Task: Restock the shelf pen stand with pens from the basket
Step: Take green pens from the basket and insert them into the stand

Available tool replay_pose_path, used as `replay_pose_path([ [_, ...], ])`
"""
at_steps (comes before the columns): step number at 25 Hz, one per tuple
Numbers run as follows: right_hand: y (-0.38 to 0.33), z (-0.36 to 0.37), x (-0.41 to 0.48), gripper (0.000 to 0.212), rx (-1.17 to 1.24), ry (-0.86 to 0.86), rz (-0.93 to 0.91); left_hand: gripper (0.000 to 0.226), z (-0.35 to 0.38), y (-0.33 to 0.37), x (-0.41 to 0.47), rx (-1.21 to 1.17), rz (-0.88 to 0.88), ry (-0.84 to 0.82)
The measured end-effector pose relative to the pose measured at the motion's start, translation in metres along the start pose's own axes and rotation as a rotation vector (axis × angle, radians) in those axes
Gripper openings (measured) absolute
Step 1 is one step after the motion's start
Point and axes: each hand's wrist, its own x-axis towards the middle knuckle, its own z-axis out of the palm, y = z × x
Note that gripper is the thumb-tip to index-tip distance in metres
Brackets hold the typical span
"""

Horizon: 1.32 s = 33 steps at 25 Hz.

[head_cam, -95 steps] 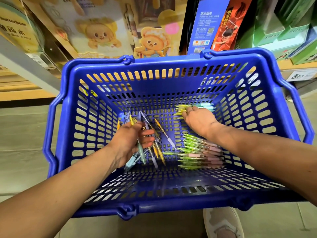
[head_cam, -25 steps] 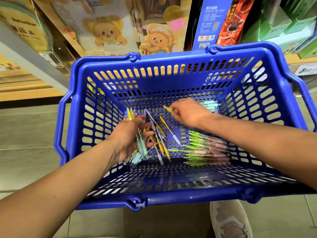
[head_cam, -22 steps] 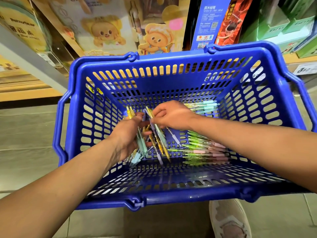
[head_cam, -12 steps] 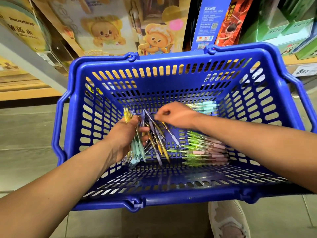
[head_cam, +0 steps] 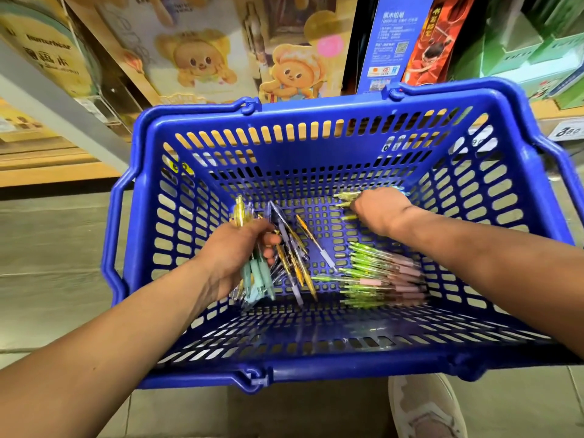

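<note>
The left hand (head_cam: 234, 251) clasps a pen bundle (head_cam: 256, 276) at 8 o'clock, to carry many together. The right hand (head_cam: 379, 208) at 2 o'clock hides its fingers.

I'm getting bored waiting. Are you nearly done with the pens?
Not nearly. Done: nothing visible; the stand is out of view. In hand: the left hand grips a bunch of pens, and the right hand reaches for yellow-green pens. To do: green-and-pink pens lie in the basket.

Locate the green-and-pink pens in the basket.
Head view: the green-and-pink pens lie piled on the basket floor, right side, nearer the camera than the right hand and right of the loose yellow pens.
</note>
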Motion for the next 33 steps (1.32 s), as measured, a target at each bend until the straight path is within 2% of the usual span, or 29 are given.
replay_pose_path([
  [1, -0.002, -0.005, 0.001, 0.017, 0.07, 0.031, -0.002, 0.024, 0.001, 0.001, -0.001, -0.027, -0.003, 0.004],
  [3, -0.013, -0.023, 0.001, 0.014, 0.411, 0.058, -0.004, 0.025, 0.002, 0.002, 0.0, -0.075, -0.004, 0.028],
  [5, -0.033, -0.047, -0.003, 0.017, 0.872, 0.004, -0.037, 0.027, 0.003, 0.003, 0.0, -0.103, 0.007, 0.059],
  [7, -0.058, -0.067, -0.007, 0.014, 1.223, -0.101, -0.12, 0.028, 0.006, 0.004, -0.001, -0.113, 0.017, 0.056],
  [8, -0.07, -0.072, -0.008, 0.012, 1.319, -0.128, -0.159, 0.029, 0.007, 0.005, -0.002, -0.117, 0.022, 0.04],
  [11, -0.094, -0.076, -0.012, 0.013, 1.417, -0.07, -0.179, 0.035, 0.009, 0.004, -0.004, -0.106, 0.038, -0.018],
  [14, -0.094, -0.072, -0.015, 0.012, 1.701, -0.177, -0.213, 0.036, 0.002, 0.003, -0.001, -0.046, 0.048, 0.027],
  [15, -0.09, -0.07, -0.015, 0.011, 1.726, -0.2, -0.219, 0.035, 0.001, 0.003, 0.0, -0.027, 0.043, 0.052],
  [17, -0.078, -0.06, -0.012, 0.007, 1.486, -0.116, -0.15, 0.032, 0.0, 0.001, 0.0, 0.001, 0.03, 0.078],
  [19, -0.058, -0.046, -0.006, 0.011, 1.034, 0.007, -0.021, 0.031, -0.001, -0.001, 0.001, -0.001, 0.016, 0.081],
  [21, -0.037, -0.028, 0.0, 0.027, 0.666, 0.059, 0.046, 0.031, -0.003, -0.003, 0.002, 0.005, 0.007, 0.068],
  [23, -0.019, -0.012, 0.003, 0.044, 0.408, 0.061, 0.045, 0.034, -0.005, -0.003, 0.002, 0.032, -0.006, 0.042],
  [28, -0.011, 0.007, 0.006, 0.058, 0.124, 0.095, 0.001, 0.051, -0.007, -0.005, 0.001, 0.051, -0.008, -0.005],
  [31, -0.013, 0.012, 0.005, 0.055, 0.07, 0.063, -0.031, 0.027, -0.009, -0.003, 0.001, 0.052, -0.024, -0.043],
  [33, -0.012, 0.009, 0.004, 0.052, 0.071, 0.064, -0.054, 0.024, -0.011, -0.002, 0.0, -0.009, -0.037, -0.046],
])
